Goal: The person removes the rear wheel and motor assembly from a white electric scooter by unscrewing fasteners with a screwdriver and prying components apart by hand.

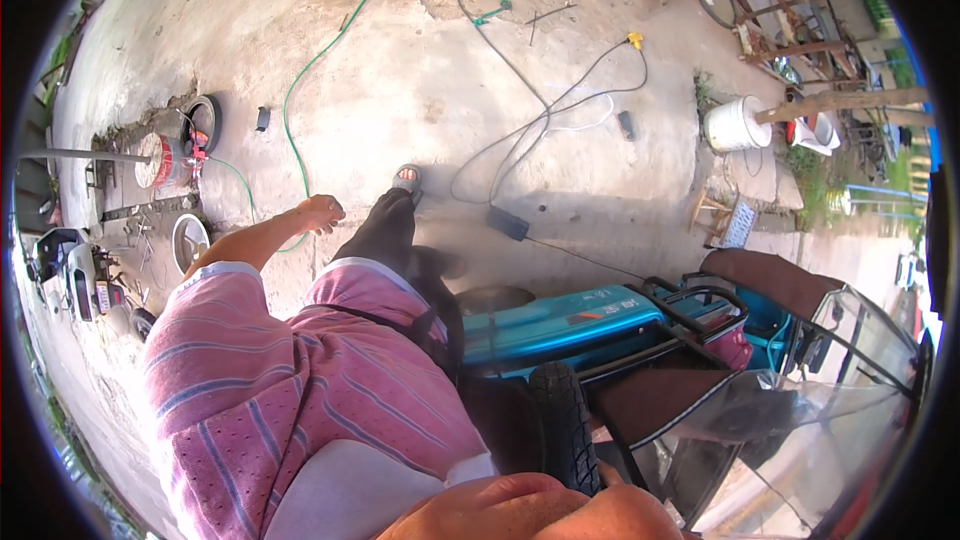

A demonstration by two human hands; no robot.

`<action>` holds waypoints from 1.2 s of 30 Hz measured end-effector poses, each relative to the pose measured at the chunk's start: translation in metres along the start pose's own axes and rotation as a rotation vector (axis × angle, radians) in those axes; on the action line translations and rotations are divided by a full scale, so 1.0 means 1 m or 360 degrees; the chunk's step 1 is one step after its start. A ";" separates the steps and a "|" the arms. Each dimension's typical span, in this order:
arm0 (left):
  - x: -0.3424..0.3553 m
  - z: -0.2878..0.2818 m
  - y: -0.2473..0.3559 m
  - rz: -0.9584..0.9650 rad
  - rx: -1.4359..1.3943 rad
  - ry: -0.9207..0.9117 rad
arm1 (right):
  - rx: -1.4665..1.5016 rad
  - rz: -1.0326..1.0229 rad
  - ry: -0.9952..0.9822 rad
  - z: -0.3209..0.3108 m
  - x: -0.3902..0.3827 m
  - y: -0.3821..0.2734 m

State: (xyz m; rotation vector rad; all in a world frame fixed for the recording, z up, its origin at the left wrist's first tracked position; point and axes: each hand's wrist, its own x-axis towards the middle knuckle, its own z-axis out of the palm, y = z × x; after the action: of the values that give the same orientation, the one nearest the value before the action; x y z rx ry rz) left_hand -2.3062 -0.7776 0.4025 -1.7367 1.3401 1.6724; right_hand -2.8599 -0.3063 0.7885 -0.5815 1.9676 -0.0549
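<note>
My left arm reaches out to the left from a pink striped sleeve. Its hand point(322, 214) hangs over the concrete, fingers loosely curled and apart, with nothing in them; a green hose point(288, 105) runs on the ground beyond. Close to the lower edge, my bent right arm ends in a hand point(622, 512) against a black treaded tyre point(562, 425). That hand looks closed at the tyre's lower end, though most of its fingers are hidden. The tyre stands upright in view, in front of a teal three-wheeled vehicle point(565, 325).
The vehicle's black rack point(690, 305) and clear plastic canopy point(800, 440) fill the lower right. Ahead, a looped cable point(548, 115) crosses the concrete. A white bucket point(738, 124) stands at right. Another tyre point(204, 120), a metal basin point(188, 240) and a parked scooter point(85, 275) are at left.
</note>
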 end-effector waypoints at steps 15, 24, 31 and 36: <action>-0.001 -0.061 -0.138 0.0155 -0.0501 0.0053 | -0.0418 -0.0323 -0.0184 0.078 -0.009 -0.227; -0.071 -0.127 -0.371 -0.0238 -0.1051 0.0409 | -0.0472 -0.0393 -0.0339 0.174 0.022 -0.432; -0.131 -0.095 -0.424 -0.0309 -0.1659 0.0596 | -0.0720 -0.0818 -0.0558 0.266 0.098 -0.504; -0.167 -0.059 -0.388 -0.0021 -0.1995 0.0653 | -0.1115 -0.1286 -0.0762 0.343 0.117 -0.581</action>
State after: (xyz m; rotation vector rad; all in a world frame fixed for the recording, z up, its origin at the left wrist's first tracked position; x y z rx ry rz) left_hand -1.9294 -0.5808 0.4397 -2.8055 0.2466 2.4664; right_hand -2.3881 -0.7943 0.6992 -1.6511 1.1502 0.2607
